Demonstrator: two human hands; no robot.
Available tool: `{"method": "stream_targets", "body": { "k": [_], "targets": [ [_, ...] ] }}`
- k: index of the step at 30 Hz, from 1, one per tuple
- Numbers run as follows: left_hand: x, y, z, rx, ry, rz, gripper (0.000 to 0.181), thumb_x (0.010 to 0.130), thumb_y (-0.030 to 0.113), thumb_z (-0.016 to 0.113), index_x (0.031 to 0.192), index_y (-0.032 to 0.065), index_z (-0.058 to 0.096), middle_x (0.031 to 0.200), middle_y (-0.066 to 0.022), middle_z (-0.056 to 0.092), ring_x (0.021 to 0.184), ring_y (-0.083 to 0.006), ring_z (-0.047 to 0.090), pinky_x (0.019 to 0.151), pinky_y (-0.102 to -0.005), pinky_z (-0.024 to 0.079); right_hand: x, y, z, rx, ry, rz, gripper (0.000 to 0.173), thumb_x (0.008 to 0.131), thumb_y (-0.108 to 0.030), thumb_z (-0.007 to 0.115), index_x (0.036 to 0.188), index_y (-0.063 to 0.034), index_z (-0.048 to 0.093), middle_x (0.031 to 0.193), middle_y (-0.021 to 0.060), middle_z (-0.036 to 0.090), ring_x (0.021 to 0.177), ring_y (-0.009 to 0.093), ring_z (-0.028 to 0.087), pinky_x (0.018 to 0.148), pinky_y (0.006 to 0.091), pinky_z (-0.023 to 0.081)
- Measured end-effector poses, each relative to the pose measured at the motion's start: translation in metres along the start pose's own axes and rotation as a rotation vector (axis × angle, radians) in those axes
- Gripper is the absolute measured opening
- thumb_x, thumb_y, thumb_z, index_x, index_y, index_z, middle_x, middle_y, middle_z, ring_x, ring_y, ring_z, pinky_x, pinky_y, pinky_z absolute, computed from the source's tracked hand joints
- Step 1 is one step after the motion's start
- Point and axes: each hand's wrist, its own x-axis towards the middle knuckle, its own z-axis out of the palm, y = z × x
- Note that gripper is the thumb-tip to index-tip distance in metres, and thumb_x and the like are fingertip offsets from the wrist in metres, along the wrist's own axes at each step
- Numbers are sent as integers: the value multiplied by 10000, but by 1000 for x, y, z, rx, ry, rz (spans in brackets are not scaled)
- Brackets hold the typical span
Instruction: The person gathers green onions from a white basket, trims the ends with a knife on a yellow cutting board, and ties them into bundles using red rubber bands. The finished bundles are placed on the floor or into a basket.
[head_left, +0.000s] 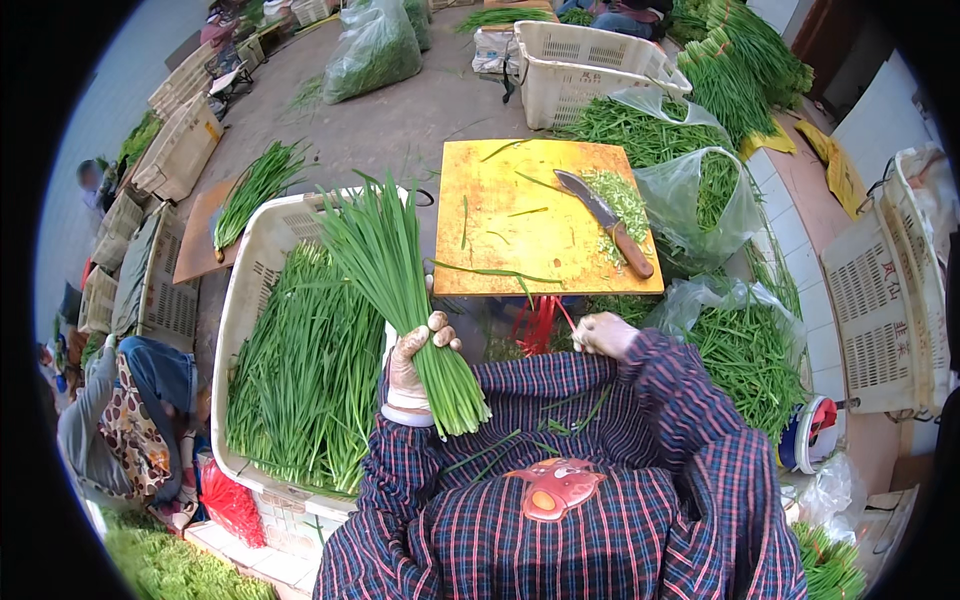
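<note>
My gloved left hand (411, 367) grips a thick bunch of garlic chives (386, 255), its cut white ends pointing down towards my lap. At the front edge of the board, my gloved right hand (606, 334) pinches a strand from a hank of red ties (537, 330) that hangs below. A yellow cutting board (495, 210) stands before me. On it lie a knife with a wooden handle (628, 251), a heap of chopped chive ends (619, 199) and a few loose leaves. To my left, a white plastic crate (225, 420) holds loose chives (307, 375).
Clear plastic bags of chives (694, 180) stand right of the board. Behind it is a white crate (551, 97), with bundled chives (742, 67) stacked beyond. Another bunch (259, 187) rests on a brown board (199, 225). A person (142, 420) sits at the left.
</note>
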Motion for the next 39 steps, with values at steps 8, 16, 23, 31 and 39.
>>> {"method": "stream_targets", "body": {
  "k": [8, 16, 23, 31, 39],
  "targets": [
    [21, -3, 36, -178, -93, -4, 732, 781, 61, 583, 1401, 108, 198, 881, -40, 487, 781, -141, 513, 862, -391, 449, -73, -82, -61, 913, 189, -353, 252, 860, -317, 591, 876, -75, 524, 738, -12, 546, 550, 47, 423, 497, 178, 331],
    [122, 12, 71, 276, -72, 2, 634, 762, 81, 606, 1323, 46, 312, 874, -63, 583, 1086, -386, 509, 926, -513, 419, 49, -125, -55, 1135, 377, -420, 160, 909, -209, 507, 894, -59, 560, 631, -23, 513, 502, 70, 434, 470, 184, 341],
    [146, 30, 57, 337, -22, -219, 593, 764, 76, 618, 1296, 59, 356, 874, -48, 585, 1070, -337, 532, 854, -511, 472, 103, -166, -76, 891, 522, -381, 188, 911, -239, 504, 855, -73, 572, 658, -33, 542, 542, 49, 465, 499, 194, 370],
    [168, 44, 25, 609, 42, -229, 274, 769, 78, 596, 1032, 15, 552, 837, -54, 587, 774, -183, 579, 839, -375, 470, 116, -145, -80, 997, 474, -318, 164, 902, -230, 519, 885, -77, 576, 791, -10, 579, 591, 58, 499, 522, 202, 398],
    [232, 9, 25, 1217, 275, -278, 161, 717, 63, 650, 855, -4, 599, 741, -52, 610, 626, -135, 574, 591, -270, 478, 118, -83, -62, 1301, 512, -276, 145, 913, -163, 485, 1000, -52, 521, 937, 71, 617, 745, 159, 631, 549, 231, 471]
  ]
}}
